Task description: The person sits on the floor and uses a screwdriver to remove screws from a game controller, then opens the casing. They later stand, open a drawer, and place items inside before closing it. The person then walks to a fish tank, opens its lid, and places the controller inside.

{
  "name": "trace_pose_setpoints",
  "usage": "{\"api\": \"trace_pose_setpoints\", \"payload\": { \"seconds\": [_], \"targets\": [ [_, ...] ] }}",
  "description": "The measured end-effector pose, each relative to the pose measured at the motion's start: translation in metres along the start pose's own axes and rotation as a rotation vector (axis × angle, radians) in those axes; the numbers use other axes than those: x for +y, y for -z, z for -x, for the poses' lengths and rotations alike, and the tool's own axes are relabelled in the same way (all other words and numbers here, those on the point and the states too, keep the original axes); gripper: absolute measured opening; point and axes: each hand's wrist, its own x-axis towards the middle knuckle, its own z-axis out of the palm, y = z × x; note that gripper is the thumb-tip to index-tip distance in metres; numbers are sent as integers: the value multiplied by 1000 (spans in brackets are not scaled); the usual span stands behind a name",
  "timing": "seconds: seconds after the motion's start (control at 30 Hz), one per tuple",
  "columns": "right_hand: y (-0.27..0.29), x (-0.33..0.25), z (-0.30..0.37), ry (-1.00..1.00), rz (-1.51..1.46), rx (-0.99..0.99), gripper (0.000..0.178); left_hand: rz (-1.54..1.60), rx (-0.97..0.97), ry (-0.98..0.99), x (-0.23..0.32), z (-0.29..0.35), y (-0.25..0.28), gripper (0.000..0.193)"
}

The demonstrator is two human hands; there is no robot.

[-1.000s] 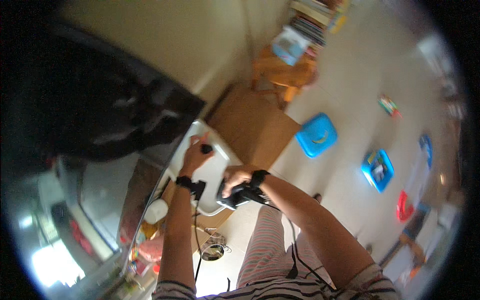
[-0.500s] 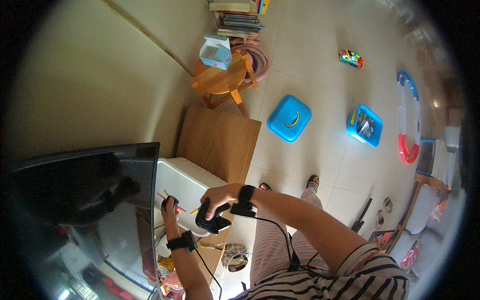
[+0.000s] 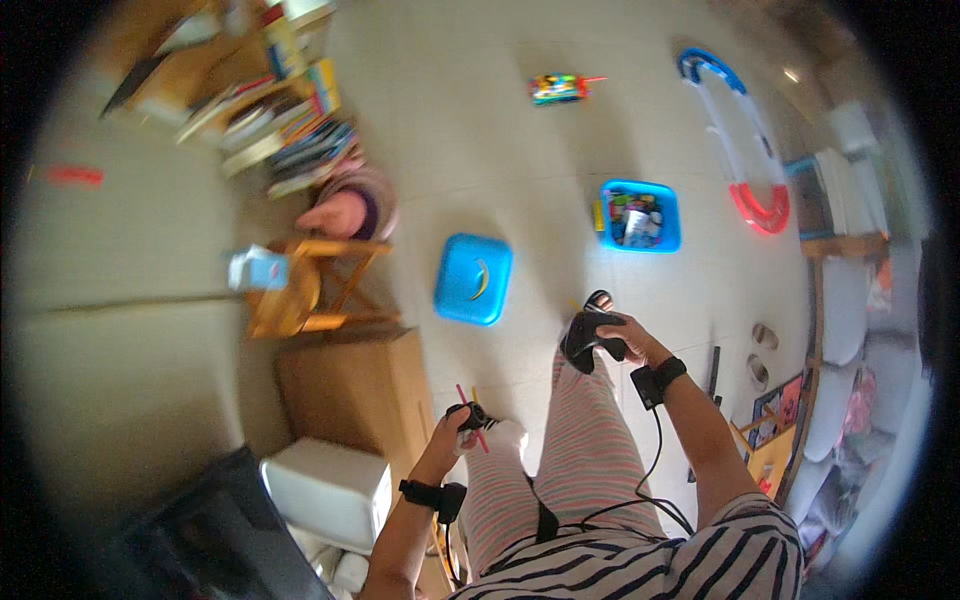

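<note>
My left hand point(image 3: 447, 440) is closed around a small rounded black object point(image 3: 466, 414) whose kind I cannot make out. A thin pink stick point(image 3: 461, 394) and a yellow one stick out from the same grip. In my right hand point(image 3: 634, 338), fingers wrapped round it, is a black game controller point(image 3: 580, 345), held above my right leg. A little yellow shows by its top edge. Both hands are apart, in front of my striped trousers point(image 3: 570, 440). Each wrist wears a black strap with a small box, and cables run down from them.
On the floor lie a blue lid point(image 3: 474, 278) with a yellow curve, a blue bin point(image 3: 640, 215) of small things, a brick toy point(image 3: 560, 88) and an oval track point(image 3: 735, 140). At left stand a wooden stool point(image 3: 300, 300), a brown cabinet point(image 3: 345, 385), a white container point(image 3: 325, 490) and a dark screen point(image 3: 220, 530).
My view has turned toward the floor. Both hands have left the white container beside the screen and moved right, farther apart, still holding their things.
</note>
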Motion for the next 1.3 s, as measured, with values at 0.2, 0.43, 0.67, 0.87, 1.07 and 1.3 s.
{"api": "trace_pose_setpoints", "payload": {
  "seconds": [0.2,0.43,0.67,0.87,1.07,1.3],
  "targets": [
    [196,-60,-61,218,-314,263,42,-72,68,190,19,-221,-194,33],
    [363,-104,-135,161,-378,328,48,-8,27,321,33,-426,-377,50],
    [421,-111,-157,123,-528,360,43,-73,-160,410,43,-501,-439,36],
    [411,-91,-89,236,-773,293,50,-229,-63,435,20,-553,-460,51],
    [378,-89,-41,230,-947,471,53,-250,-123,647,3,-627,-454,68],
    [329,-125,-48,268,-1023,599,54,-457,-45,794,31,-661,-418,50]
  ]
}}
